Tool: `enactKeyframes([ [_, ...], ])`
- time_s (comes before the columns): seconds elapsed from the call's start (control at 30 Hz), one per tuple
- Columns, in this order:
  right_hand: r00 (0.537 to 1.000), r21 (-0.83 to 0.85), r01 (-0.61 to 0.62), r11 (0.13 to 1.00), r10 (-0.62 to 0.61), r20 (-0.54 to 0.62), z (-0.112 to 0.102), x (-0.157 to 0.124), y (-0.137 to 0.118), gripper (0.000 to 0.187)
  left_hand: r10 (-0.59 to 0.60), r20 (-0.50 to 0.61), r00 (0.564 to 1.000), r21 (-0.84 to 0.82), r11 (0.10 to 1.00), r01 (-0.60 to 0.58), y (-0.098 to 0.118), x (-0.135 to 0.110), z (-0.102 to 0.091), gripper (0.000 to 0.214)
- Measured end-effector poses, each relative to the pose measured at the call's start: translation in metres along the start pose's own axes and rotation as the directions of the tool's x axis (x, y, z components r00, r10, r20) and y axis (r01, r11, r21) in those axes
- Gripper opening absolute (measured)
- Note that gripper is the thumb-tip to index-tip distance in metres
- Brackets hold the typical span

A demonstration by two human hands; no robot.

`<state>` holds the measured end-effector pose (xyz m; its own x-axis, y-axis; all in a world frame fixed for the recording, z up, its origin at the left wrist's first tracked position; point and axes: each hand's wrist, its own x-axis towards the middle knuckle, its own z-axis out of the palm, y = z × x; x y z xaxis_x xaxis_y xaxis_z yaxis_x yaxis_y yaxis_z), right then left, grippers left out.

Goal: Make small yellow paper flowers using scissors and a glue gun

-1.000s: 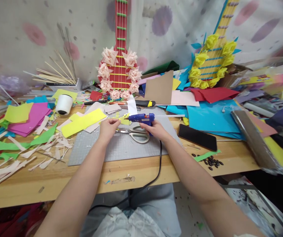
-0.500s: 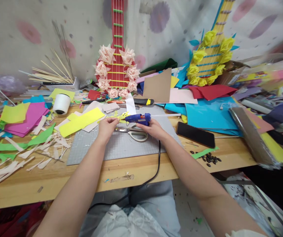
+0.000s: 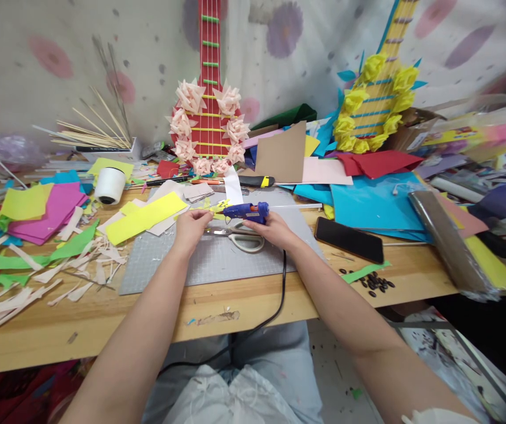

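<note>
My right hand (image 3: 274, 229) is wrapped around a blue hot glue gun (image 3: 246, 212), held level with its nozzle pointing left. A translucent glue stick (image 3: 299, 206) sticks out of its back end. Fingers of my left hand (image 3: 191, 231) are pinched on a small yellow paper strip (image 3: 208, 210); the nozzle is at or very near its right part, and whether they touch I cannot tell. Below both hands, scissors (image 3: 247, 241) with pale handles lie on a grey cutting mat (image 3: 217, 268). A black cord hangs from the glue gun over the table edge.
Yellow paper (image 3: 146, 218) and a white thread spool (image 3: 110, 186) lie left. A phone (image 3: 349, 239) and dark beads (image 3: 376, 284) lie right. Behind are a utility knife (image 3: 257, 181), a red paper guitar (image 3: 208, 132) and a yellow one (image 3: 370, 112). Paper scraps (image 3: 98, 259) litter the left.
</note>
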<state>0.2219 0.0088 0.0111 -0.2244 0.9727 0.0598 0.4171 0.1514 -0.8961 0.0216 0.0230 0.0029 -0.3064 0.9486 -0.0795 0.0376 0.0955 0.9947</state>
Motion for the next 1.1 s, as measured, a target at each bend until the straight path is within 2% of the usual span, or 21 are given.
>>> enactKeyframes([
  [0.37,0.999,-0.016,0.031,0.999,-0.031,-0.012,0.000,0.001,0.001,0.044,0.016,0.011,1.000,0.034,0.999,-0.016,0.001,-0.001,0.000,0.014],
  [0.77,0.998,0.028,0.050,0.998,-0.049,-0.028,0.001,0.003,0.007,0.040,0.060,0.084,0.995,0.128,0.989,-0.070,-0.003,0.000,0.000,0.016],
  [0.97,0.996,0.058,0.040,0.998,-0.035,-0.080,0.000,0.004,0.009,0.040,0.101,0.110,0.989,0.125,0.986,-0.115,-0.005,0.001,-0.001,0.014],
  [1.1,0.994,0.067,0.029,0.997,-0.021,-0.106,-0.004,0.004,0.011,0.038,0.086,0.096,0.992,0.094,0.991,-0.095,-0.005,0.002,-0.002,0.017],
])
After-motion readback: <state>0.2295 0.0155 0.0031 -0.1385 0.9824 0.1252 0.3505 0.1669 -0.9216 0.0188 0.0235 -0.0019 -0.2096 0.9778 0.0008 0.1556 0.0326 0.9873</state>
